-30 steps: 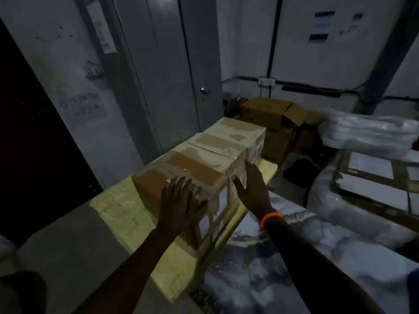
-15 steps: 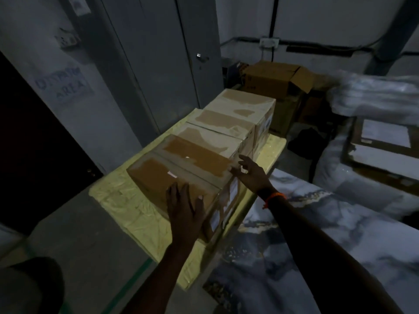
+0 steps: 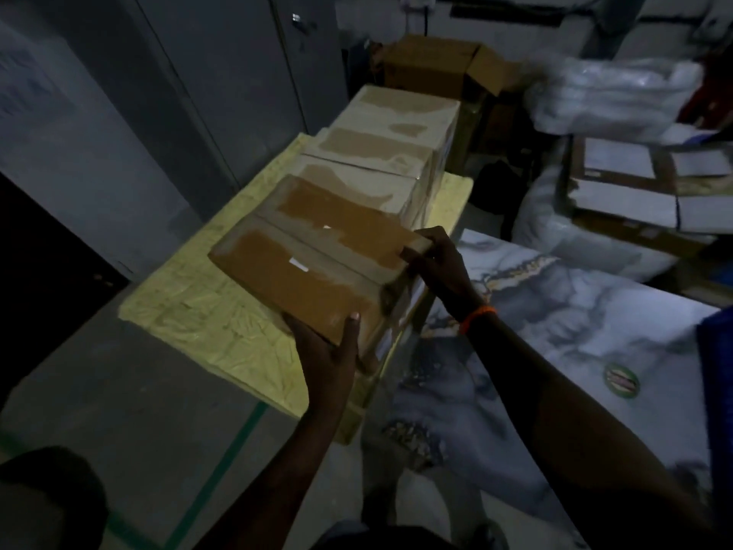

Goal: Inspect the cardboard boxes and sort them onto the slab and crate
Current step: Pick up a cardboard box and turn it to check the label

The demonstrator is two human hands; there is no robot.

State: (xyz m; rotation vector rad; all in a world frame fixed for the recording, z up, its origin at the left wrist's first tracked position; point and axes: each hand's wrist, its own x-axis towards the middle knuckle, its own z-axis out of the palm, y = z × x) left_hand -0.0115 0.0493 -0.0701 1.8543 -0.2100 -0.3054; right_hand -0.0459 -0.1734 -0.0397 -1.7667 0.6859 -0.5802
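1 cardboard box [image 3: 313, 267], left hand [image 3: 329, 351] curled round its near corner, right hand [image 3: 440, 267] pinching its far corner

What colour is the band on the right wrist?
Orange wristband, seen in the head view.

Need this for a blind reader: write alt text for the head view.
Left hand and right hand grip the nearest cardboard box at its near corner and right end. More taped boxes line a yellow platform behind.

1 head-worn wide-angle view, forward and down, close above the cardboard boxes [image 3: 317, 267]
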